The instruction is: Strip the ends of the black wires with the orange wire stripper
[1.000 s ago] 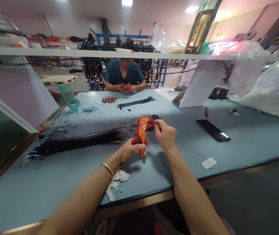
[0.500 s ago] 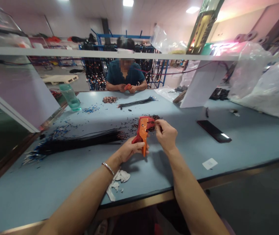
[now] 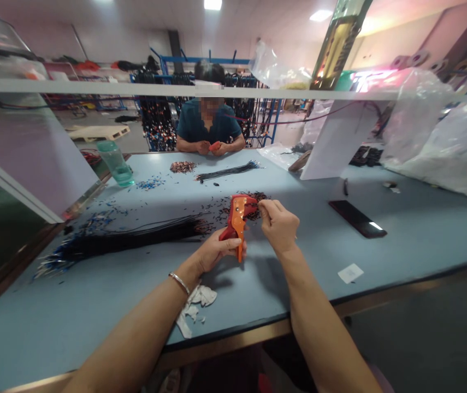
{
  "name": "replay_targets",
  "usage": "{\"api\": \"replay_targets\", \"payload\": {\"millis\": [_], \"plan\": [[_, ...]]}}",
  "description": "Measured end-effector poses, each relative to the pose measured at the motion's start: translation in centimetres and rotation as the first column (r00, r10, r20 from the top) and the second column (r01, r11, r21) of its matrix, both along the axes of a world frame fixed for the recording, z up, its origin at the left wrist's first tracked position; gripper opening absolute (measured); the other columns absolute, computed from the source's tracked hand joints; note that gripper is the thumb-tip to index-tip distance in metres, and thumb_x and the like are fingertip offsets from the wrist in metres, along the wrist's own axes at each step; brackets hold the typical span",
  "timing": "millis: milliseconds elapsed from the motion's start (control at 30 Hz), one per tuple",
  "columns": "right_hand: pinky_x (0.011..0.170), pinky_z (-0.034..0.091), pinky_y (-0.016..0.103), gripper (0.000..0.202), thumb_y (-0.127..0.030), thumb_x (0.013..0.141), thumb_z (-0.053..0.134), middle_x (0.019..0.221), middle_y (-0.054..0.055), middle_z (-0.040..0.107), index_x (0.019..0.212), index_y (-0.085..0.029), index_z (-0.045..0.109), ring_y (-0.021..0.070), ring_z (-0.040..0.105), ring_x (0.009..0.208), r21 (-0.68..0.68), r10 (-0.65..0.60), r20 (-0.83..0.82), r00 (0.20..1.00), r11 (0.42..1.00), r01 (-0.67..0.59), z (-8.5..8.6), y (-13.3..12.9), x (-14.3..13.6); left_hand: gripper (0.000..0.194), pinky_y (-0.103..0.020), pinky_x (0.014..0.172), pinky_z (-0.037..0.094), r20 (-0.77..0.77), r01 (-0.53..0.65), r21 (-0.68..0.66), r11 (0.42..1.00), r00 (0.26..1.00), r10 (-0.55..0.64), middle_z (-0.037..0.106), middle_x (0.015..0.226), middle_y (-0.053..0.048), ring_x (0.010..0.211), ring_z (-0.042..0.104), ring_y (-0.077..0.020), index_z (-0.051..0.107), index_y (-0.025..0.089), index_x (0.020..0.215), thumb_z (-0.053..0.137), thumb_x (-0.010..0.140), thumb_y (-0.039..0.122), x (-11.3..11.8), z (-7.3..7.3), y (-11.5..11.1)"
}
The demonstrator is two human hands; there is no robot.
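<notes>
The left hand [image 3: 220,248] wrapped around the handles of an orange-and-red plier-like tool [image 3: 239,210], upright above the blue-grey tabletop [image 3: 253,314]. The right hand [image 3: 279,222] pinched its fingertips beside the tool's jaws, apparently on a thin dark strand [image 3: 259,203], mostly hidden. Judging by the dark offcuts [image 3: 262,195] behind the tool, work was under way; what remained in the thick bundle of black wires [image 3: 135,238] could not be told. Crumpled white paper [image 3: 206,295] by the left wrist and a black phone [image 3: 352,214] farther right obstructed neither hand.
</notes>
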State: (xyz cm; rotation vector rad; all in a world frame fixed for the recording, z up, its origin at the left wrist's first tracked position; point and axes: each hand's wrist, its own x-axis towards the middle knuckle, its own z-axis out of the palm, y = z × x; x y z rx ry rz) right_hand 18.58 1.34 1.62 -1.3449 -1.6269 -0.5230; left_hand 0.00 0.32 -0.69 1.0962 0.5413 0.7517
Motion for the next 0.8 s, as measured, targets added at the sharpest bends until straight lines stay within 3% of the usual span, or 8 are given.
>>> {"api": "replay_targets", "payload": {"millis": [533,800], "plan": [[0.054,0.026,0.023,0.024,-0.026,0.095,0.046,0.072,0.000,0.063,0.086,-0.021,0.068,0.0102,0.050,0.059,0.004,0.003,0.033,0.999,1.000,-0.004,-0.02,0.06,0.02,0.047,-0.037,0.072,0.052,-0.023,-0.017,-0.013,1.000,1.000,0.017,0.064,0.082,-0.006,0.072,0.063,-0.0184,0.056,0.014,0.111,0.073,0.071,0.031,0.10,0.19,-0.11],[0.055,0.029,0.023,0.027,-0.028,0.095,0.043,0.075,0.001,0.063,0.087,-0.022,0.068,0.0110,0.053,0.063,-0.063,0.021,-0.017,1.000,0.998,-0.022,-0.02,0.06,0.03,0.046,-0.036,0.070,0.052,-0.044,-0.013,-0.016,1.000,0.999,0.013,0.064,0.080,-0.005,0.070,0.064,-0.0184,0.056,0.014,0.108,0.074,0.070,0.033,0.22,0.41,-0.22]]}}
